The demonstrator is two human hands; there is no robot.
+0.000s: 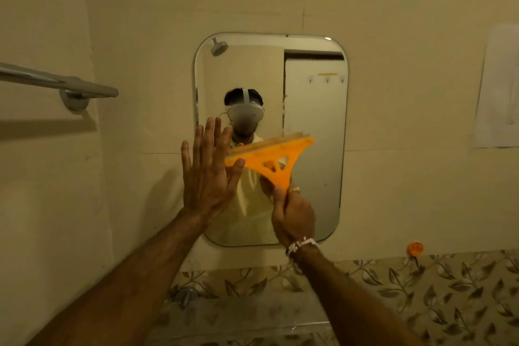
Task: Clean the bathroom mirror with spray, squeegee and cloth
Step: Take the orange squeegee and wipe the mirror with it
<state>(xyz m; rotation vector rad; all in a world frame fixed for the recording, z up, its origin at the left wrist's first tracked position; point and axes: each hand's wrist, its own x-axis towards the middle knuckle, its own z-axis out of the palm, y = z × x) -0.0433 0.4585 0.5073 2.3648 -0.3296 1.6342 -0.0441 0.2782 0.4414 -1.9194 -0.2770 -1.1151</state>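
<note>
A rounded rectangular mirror [314,109] hangs on the beige wall ahead. My right hand [293,216] grips the handle of an orange squeegee [276,161], whose blade lies tilted against the glass at mid height, left end lower. My left hand [207,171] is flat with fingers spread at the mirror's left edge, its thumb touching the blade's left end. No spray bottle or cloth shows. The mirror reflects a person in a headset and yellow shirt.
A metal towel bar [70,86] juts from the wall at left. A paper sheet [498,87] is stuck to the wall at right. An orange hook [415,248] sits above the leaf-patterned tile band [421,289]. A tap fitting [186,296] is below.
</note>
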